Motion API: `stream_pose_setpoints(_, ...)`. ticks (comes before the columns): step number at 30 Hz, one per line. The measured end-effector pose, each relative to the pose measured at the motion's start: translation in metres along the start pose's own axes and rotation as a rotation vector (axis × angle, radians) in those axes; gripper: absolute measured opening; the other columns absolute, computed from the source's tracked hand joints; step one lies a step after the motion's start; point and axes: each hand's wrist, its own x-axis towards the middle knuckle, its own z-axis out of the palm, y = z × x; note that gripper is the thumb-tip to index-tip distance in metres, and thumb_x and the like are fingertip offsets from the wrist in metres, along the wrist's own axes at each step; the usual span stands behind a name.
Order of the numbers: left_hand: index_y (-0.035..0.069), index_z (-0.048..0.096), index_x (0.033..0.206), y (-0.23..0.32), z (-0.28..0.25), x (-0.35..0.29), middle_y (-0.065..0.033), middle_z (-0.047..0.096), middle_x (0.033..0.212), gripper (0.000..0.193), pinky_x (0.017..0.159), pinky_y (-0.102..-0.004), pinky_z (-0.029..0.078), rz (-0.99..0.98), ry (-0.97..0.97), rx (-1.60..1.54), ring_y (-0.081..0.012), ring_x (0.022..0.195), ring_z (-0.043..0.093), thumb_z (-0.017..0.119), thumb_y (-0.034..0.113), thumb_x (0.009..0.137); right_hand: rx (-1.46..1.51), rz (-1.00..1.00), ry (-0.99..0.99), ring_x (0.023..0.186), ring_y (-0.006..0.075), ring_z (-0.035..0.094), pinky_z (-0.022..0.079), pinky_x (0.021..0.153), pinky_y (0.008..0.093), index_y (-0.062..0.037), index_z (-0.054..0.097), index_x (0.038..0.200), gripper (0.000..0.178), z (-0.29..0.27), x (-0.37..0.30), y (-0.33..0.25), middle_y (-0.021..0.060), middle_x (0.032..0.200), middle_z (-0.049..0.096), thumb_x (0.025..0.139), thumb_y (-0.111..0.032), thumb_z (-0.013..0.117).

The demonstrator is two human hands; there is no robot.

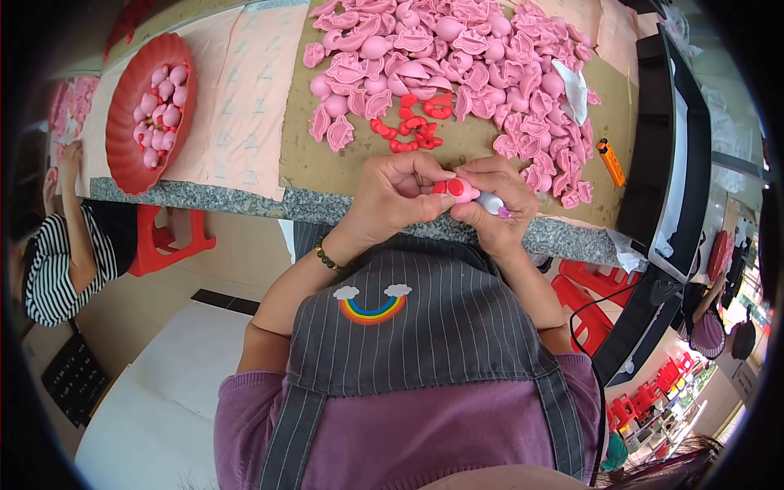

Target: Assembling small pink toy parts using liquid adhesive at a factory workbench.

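Both my hands meet just above the table's front edge. My left hand (398, 202) pinches a small pink piece with round red parts (456, 188) between thumb and fingers. My right hand (505, 204) is closed at the other side of that piece, fingers curled round a small whitish tube with a purple end (490, 202). The fingertips of both hands nearly touch, and they hide part of the piece. Just beyond my hands lie several loose red curved parts (418, 131). Behind them spreads a large heap of pink moulded pieces (474, 53), some round, some like open shells.
A red fluted bowl (122, 139) at the left holds pink balls with red parts. An orange-and-black cutter (611, 162) lies at the right, near a black frame (678, 163). White crumpled paper (572, 91) rests on the heap. Another person in stripes (69, 261) works at far left.
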Motion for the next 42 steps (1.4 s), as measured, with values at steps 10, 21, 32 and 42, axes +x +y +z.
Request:
stream_pose_setpoints(10,0.0,0.059,0.093,0.0,0.001,0.001,-0.0067,0.057,0.09,0.018,0.068,-0.0204,0.045,0.006,-0.008,-0.017,-0.0098,0.081,0.056,0.062,-0.005,0.075,-0.024,0.017,-0.001,0.081,0.0212,0.058,0.044,0.072,0.0295,0.0031,0.065,0.086,0.038,-0.001,0.001,0.001,0.0149,0.087,0.061,0.063,-0.025,0.078)
stream_pose_setpoints(21,-0.005,0.057,0.106,-0.005,0.014,0.007,-0.0082,0.054,0.094,0.039,0.072,-0.0244,0.046,0.431,0.057,0.1,-0.0131,0.086,0.054,0.071,-0.004,0.069,0.418,0.11,0.108,0.082,0.017,0.055,0.042,0.075,0.0256,0.0028,0.059,0.099,0.032,0.01,0.006,-0.001,0.0109,0.094,0.057,0.071,-0.009,0.07)
stream_pose_setpoints(32,0.003,0.065,0.097,-0.005,0.001,0.007,-0.0055,0.055,0.093,0.031,0.088,-0.0349,0.039,0.537,0.006,0.384,-0.0177,0.093,0.05,0.073,0.016,0.069,0.267,0.123,-0.014,0.082,0.0151,0.057,0.044,0.074,0.026,0.0021,0.058,0.096,0.044,0.013,-0.003,0.002,0.0111,0.094,0.061,0.065,-0.022,0.079)
stream_pose_setpoints(42,0.002,0.066,0.094,0.001,0.005,-0.001,-0.0087,0.06,0.095,0.027,0.084,-0.0315,0.045,0.293,0.058,0.209,-0.0207,0.097,0.056,0.071,0.012,0.07,-0.497,-0.252,-0.095,0.071,0.0218,0.061,0.048,0.065,0.027,0.0045,0.061,0.098,0.038,0.004,0.004,-0.011,0.0155,0.08,0.062,0.07,-0.016,0.075)
